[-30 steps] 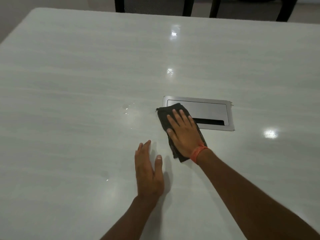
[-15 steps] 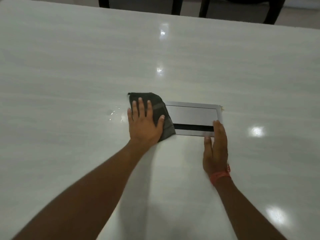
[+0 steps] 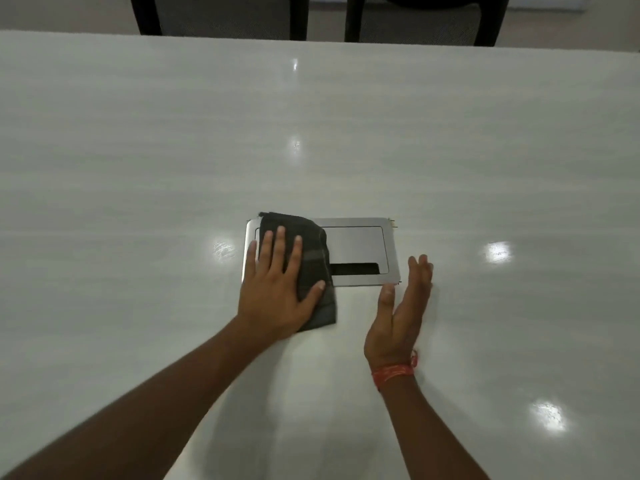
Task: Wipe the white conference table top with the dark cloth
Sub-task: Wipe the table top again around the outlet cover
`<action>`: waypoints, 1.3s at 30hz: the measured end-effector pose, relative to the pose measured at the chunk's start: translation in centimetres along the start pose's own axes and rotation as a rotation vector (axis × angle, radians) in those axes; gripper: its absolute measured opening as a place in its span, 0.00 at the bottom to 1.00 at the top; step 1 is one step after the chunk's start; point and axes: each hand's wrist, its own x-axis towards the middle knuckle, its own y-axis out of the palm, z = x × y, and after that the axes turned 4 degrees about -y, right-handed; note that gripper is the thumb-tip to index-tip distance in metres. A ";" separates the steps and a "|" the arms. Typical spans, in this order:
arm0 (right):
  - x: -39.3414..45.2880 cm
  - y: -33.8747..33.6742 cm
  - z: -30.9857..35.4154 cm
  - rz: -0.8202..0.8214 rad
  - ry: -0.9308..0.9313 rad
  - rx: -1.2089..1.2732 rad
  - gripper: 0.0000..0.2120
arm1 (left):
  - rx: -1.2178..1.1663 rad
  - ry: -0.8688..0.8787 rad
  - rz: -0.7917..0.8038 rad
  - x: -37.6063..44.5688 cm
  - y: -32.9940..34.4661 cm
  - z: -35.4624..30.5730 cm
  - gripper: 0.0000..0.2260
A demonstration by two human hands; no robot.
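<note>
The white conference table top (image 3: 173,168) fills the view. A folded dark cloth (image 3: 313,268) lies across the left end of a metal cable hatch. My left hand (image 3: 277,289) presses flat on the cloth with straight, spread fingers. My right hand (image 3: 401,313) stands on its edge on the table just right of the cloth, at the hatch's near right corner, fingers straight and holding nothing. An orange band is on my right wrist.
The silver cable hatch (image 3: 356,244) is set flush into the table's middle, with a dark slot along its near side. Dark chairs (image 3: 221,15) stand behind the far edge. Glossy light reflections dot the surface.
The cloth passed from my right hand to my left a second ago. Since half a second ago, my left hand has slid it right onto the hatch, and my right hand has tipped onto its edge.
</note>
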 end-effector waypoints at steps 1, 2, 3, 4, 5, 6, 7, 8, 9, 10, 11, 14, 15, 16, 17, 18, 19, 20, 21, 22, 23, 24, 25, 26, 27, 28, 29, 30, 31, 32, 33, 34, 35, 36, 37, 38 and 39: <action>0.0 0.0 0.1 0.001 0.000 0.004 0.25 | -0.024 -0.003 0.020 1.1 -0.1 -1.0 0.39; 0.1 -0.1 0.1 -0.002 -0.008 0.011 0.24 | -0.065 0.004 0.030 2.3 0.1 -2.7 0.39; 0.1 -0.1 0.1 -0.008 -0.017 0.018 0.24 | -0.100 0.027 0.033 3.5 0.5 -5.0 0.39; 0.0 -0.2 0.0 -0.018 -0.022 0.023 0.23 | -0.115 0.059 0.041 4.6 0.9 -7.6 0.40; 0.1 -0.2 -0.1 -0.031 -0.021 0.026 0.23 | -0.104 0.102 0.075 5.5 1.0 -10.3 0.40; 0.1 -0.3 -0.2 -0.046 -0.017 0.027 0.23 | -0.064 0.153 0.121 6.2 0.9 -12.6 0.40; 0.2 -0.3 -0.4 -0.060 -0.014 0.029 0.23 | -0.007 0.208 0.151 6.5 0.8 -14.2 0.39; 0.2 -0.4 -0.4 -0.071 -0.012 0.035 0.23 | 0.036 0.267 0.170 6.2 0.7 -14.9 0.37; 0.2 -0.5 -0.4 -0.079 -0.009 0.043 0.24 | 0.049 0.307 0.174 5.5 0.7 -14.6 0.36; 0.2 -0.5 -0.4 -0.089 -0.007 0.050 0.24 | 0.019 0.318 0.153 4.4 0.7 -13.5 0.37; 0.2 -0.6 -0.3 -0.097 -0.009 0.054 0.24 | -0.033 0.290 0.116 3.3 0.7 -11.7 0.37; 0.0 -0.5 0.1 -0.089 -0.012 0.043 0.23 | -0.040 0.110 0.024 0.8 0.5 -5.3 0.36; 0.0 -0.4 0.2 -0.086 -0.006 0.035 0.23 | -0.019 0.072 0.029 0.7 0.3 -3.9 0.37; 0.0 -0.3 0.2 -0.084 0.001 0.028 0.23 | -0.014 0.046 0.039 1.0 0.1 -3.3 0.37; 0.0 -0.3 0.1 -0.082 0.002 0.023 0.23 | -0.025 0.028 0.042 1.7 -0.1 -3.7 0.37; 0.0 -0.2 0.2 -0.078 -0.003 0.019 0.23 | -0.051 0.018 0.045 2.6 0.0 -4.7 0.38; 0.0 -0.2 0.1 -0.076 -0.008 0.015 0.23 | -0.082 0.020 0.047 3.9 0.2 -6.4 0.38; 0.1 -0.3 0.0 -0.078 -0.012 0.013 0.23 | -0.108 0.038 0.048 5.3 0.5 -8.5 0.38; 0.1 -0.3 -0.2 -0.082 -0.015 0.014 0.23 | -0.107 0.065 0.054 6.5 0.7 -10.8 0.38; 0.2 -0.3 -0.4 -0.090 -0.022 0.017 0.23 | -0.082 0.103 0.071 7.5 0.8 -13.0 0.38; 0.3 -0.3 -0.5 -0.100 -0.031 0.018 0.23 | -0.042 0.150 0.091 8.0 0.9 -14.8 0.37; 0.3 -0.3 -0.6 -0.108 -0.034 0.019 0.24 | -0.002 0.203 0.112 8.1 1.2 -15.9 0.35; 0.3 -0.3 -0.7 -0.116 -0.030 0.015 0.24 | 0.027 0.251 0.130 7.7 1.6 -16.4 0.34; 0.3 -0.4 -0.6 -0.124 -0.026 0.007 0.24 | 0.037 0.289 0.128 6.8 1.9 -16.2 0.33; 0.2 -0.5 -0.5 -0.136 -0.024 0.002 0.24 | 0.037 0.317 0.103 5.7 2.1 -15.6 0.32; 0.2 -0.5 -0.4 -0.150 -0.021 0.007 0.23 | 0.026 0.333 0.083 4.6 2.1 -14.7 0.33; 0.2 -0.5 -0.4 -0.168 -0.003 0.026 0.23 | 0.001 0.332 0.073 3.5 2.0 -13.9 0.35; 0.1 -0.7 -0.3 -0.183 0.028 0.052 0.22 | -0.031 0.322 0.073 2.3 2.0 -13.3 0.37; -0.1 -1.0 -0.2 -0.190 0.067 0.090 0.22 | -0.061 0.306 0.070 1.1 1.8 -12.8 0.37; -0.5 -1.5 -0.1 -0.191 0.114 0.141 0.23 | -0.086 0.292 0.063 -0.2 1.6 -12.6 0.36; -1.0 -2.2 0.2 -0.193 0.170 0.194 0.23 | -0.114 0.278 0.062 -1.4 1.4 -12.3 0.35; -1.5 -3.0 0.6 -0.188 0.227 0.236 0.23 | -0.147 0.264 0.068 -2.5 1.5 -11.9 0.34; -2.0 -3.9 0.9 -0.174 0.262 0.255 0.22 | -0.173 0.251 0.073 -3.6 1.5 -11.5 0.33; -2.5 -4.8 1.3 -0.152 0.274 0.243 0.21 | -0.184 0.241 0.074 -4.7 1.4 -11.0 0.33; -2.8 -5.7 1.6 -0.108 0.275 0.210 0.20 | -0.186 0.237 0.075 -5.8 1.4 -10.6 0.33; -3.0 -6.4 1.8 -0.051 0.277 0.166 0.19 | -0.184 0.236 0.078 -7.0 1.2 -10.3 0.33; -3.1 -6.9 2.0 0.021 0.287 0.120 0.17 | -0.187 0.228 0.083 -8.3 1.1 -10.1 0.34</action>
